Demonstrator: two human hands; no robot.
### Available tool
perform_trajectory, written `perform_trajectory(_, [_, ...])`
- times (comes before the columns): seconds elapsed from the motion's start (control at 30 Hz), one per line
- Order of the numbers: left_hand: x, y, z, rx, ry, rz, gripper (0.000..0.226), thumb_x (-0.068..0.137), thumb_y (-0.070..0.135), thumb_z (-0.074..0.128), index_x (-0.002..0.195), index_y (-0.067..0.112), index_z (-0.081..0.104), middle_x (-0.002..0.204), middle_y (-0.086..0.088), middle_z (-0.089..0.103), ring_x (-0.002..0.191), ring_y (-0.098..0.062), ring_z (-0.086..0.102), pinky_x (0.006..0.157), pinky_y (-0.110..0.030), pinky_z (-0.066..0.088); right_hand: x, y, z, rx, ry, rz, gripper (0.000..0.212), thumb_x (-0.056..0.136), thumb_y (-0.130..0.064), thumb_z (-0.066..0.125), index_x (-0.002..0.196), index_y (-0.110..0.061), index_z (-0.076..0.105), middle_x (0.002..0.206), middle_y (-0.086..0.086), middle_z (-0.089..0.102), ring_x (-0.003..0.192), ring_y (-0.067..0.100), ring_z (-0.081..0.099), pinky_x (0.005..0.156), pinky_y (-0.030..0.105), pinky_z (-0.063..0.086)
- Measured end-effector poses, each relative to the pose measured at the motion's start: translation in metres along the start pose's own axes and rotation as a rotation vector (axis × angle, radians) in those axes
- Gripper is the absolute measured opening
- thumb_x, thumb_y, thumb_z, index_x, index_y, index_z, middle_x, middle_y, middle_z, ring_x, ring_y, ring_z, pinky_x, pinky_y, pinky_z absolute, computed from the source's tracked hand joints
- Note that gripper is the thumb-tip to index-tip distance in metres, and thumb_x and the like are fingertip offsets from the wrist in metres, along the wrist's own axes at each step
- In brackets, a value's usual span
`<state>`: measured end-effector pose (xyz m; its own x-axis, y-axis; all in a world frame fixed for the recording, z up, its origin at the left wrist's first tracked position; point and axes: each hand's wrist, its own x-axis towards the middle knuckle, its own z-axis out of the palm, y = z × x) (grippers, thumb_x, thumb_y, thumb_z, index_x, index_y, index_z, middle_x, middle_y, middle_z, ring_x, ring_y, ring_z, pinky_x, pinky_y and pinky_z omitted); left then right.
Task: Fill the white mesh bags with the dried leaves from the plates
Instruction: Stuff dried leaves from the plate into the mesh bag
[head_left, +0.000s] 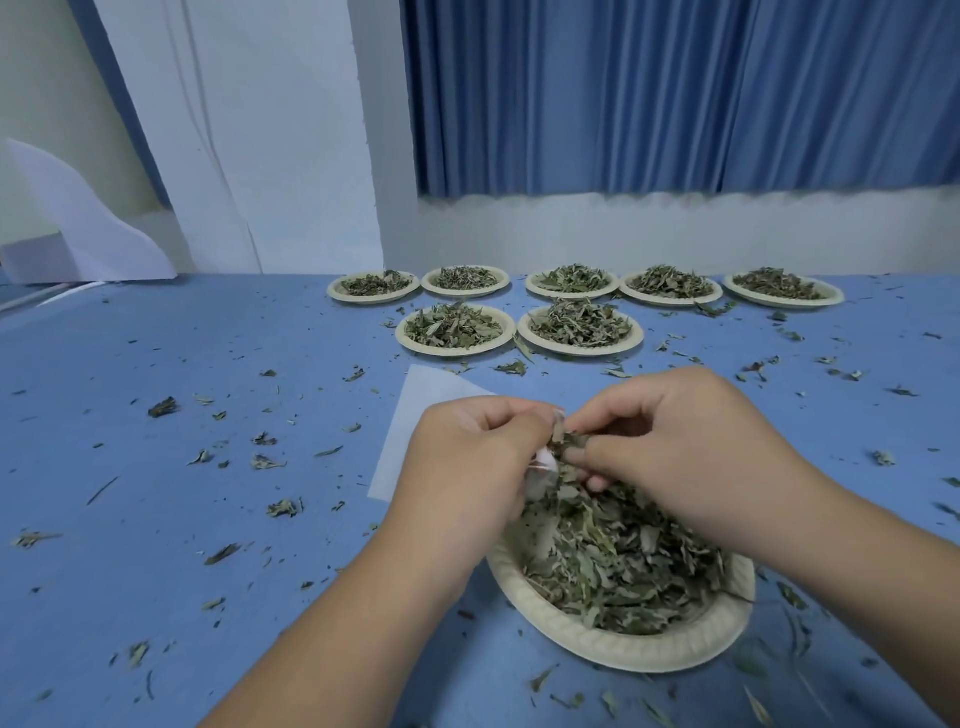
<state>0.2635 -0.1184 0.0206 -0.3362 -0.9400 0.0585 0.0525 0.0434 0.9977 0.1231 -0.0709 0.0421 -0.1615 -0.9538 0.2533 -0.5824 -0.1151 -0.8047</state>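
A cream paper plate (644, 649) heaped with dried green leaves (618, 566) sits close in front of me on the blue table. My left hand (462, 467) grips a small white mesh bag (543, 470) above the plate's far rim; the hand hides most of the bag. My right hand (691, 447) pinches a clump of dried leaves at the bag's mouth, fingertips touching the left hand's. A flat white sheet (415, 415), perhaps more mesh bags, lies on the table just behind my left hand.
Several more paper plates of dried leaves stand in two rows at the back, such as the plate (456, 327) and the plate (784, 289). Loose leaf bits (283, 506) litter the blue tabletop (182, 493). A white wall and blue curtain (675, 93) close off the far edge.
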Motion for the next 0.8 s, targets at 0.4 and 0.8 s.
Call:
perform_trajectory(0.4, [-0.002,0.000,0.003,0.056,-0.077,0.067,0.017,0.090,0.018,0.064,0.082,0.020,0.079,0.048,0.004,0.042,0.034,-0.006,0.029,0.038,-0.014,0.026,0.024,0.010,-0.013,0.008,-0.300,0.131,0.016,0.078,-0.012,0.071,0.083,-0.026,0.076,0.072,-0.006,0.072,0.062,0.004,0.059,0.063,0.018,0.045])
perform_trajectory(0.8, [0.003,-0.005,0.002,0.154,0.152,0.144,0.024,0.090,0.020,0.063,0.073,0.029,0.077,0.041,0.013,0.051,0.033,0.000,0.040,0.042,-0.014,0.034,0.008,0.009,-0.006,-0.191,-0.089,0.021,0.052,0.062,-0.069,0.063,0.108,-0.047,0.055,0.093,-0.029,0.060,0.085,-0.019,0.053,0.069,0.014,0.042])
